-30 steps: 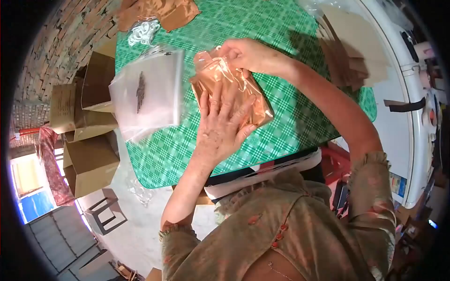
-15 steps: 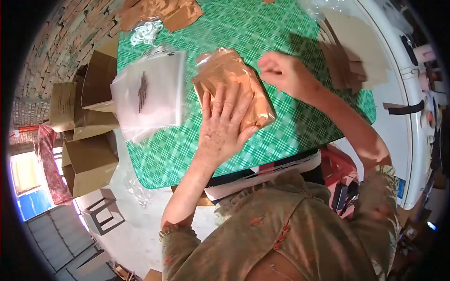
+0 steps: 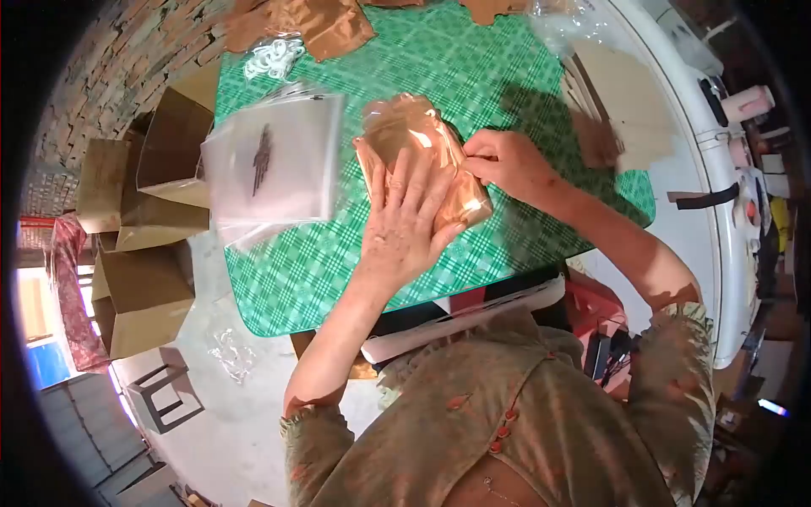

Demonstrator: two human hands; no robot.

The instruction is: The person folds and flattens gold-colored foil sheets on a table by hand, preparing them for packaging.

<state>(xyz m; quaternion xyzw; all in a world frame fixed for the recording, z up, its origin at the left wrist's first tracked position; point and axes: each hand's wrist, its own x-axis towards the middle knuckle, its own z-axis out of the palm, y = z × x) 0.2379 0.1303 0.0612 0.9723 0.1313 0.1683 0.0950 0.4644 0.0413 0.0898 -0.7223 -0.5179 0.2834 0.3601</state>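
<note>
A shiny copper-coloured packet in clear film (image 3: 422, 127) lies on the green checked tablecloth (image 3: 296, 270). My left hand (image 3: 401, 215) rests flat on it with the fingers spread. At the packet's right edge, my right hand (image 3: 511, 167) has its thumb and forefinger pinched together; whatever is between the fingertips is too small to make out. Left of the packet is a stack of clear plastic bags (image 3: 274, 165) with a dark printed mark.
Copper-coloured pieces (image 3: 329, 29) and a white bundle of cord (image 3: 274, 57) lie at the table's far left. Cardboard sheets (image 3: 621, 106) are at the right. Open cardboard boxes (image 3: 148, 296) stand beyond the left edge, near a grey stool frame (image 3: 165, 397).
My right hand has moved down and left to the packet's right edge, its fingers now pinched there. My left hand stays flat on the packet. The view has shifted slightly.
</note>
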